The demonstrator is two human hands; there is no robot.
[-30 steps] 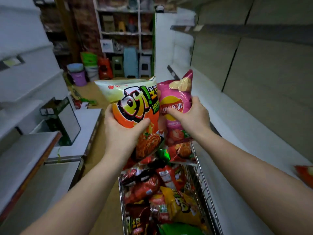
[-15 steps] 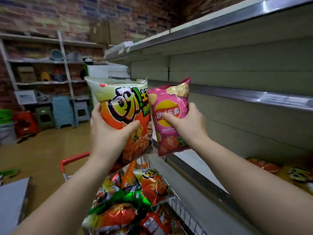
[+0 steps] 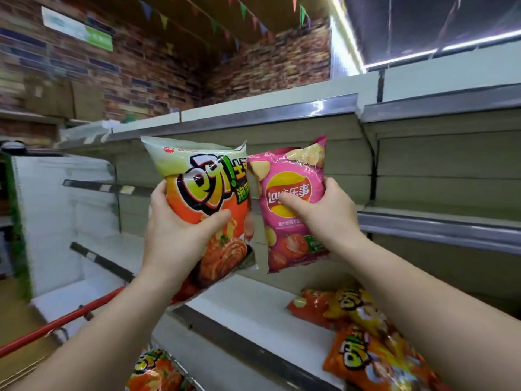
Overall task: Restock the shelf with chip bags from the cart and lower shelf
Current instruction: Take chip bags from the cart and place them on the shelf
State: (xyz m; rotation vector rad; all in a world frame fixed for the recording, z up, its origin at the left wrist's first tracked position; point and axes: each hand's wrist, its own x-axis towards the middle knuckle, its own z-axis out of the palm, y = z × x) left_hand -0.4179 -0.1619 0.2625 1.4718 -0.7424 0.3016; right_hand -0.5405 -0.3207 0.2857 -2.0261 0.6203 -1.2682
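Shelving [image 3: 439, 221] w/ grey front rails, several tiers, is running across the right half of the view; tiers at chest height and above are showing bare boards.

Lower shelf [image 3: 253, 309], white deck, is carrying a loose pile of orange chip bags [image 3: 363, 342] at right, lying flat and overlapping.

Cart [image 3: 56, 323], red handle showing at lower left, is sitting just beside the lower shelf; more orange bags in cart [image 3: 152, 371] are showing at the bottom edge.

Orange bag [image 3: 203, 198], the bigger of the two held, is standing upright in the air in front of the mid tier. Left hand [image 3: 180, 235] is gripping its lower half, thumb across the front, fingers hidden behind.

Pink bag [image 3: 290, 204], smaller, is also upright, edge almost touching the orange bag, approx. level w/ it. Right hand [image 3: 324, 215] is pinching it at mid-height, thumb on the logo, fingers wrapped behind.

Step in hand, by my reading: carrying both bags up to an open tier for placing. Handling notes:
- Bags are air-filled and slippery, so grip is needing to be light; squeezing risks crushed chips.
- Setting one bag at a time is looking safer, bottom seam down first, pushed to the back board, logo facing out.
- Keeping the pair apart on approach, so neither knocks the other over.
- Leaning the second against the first should stop it from toppling.
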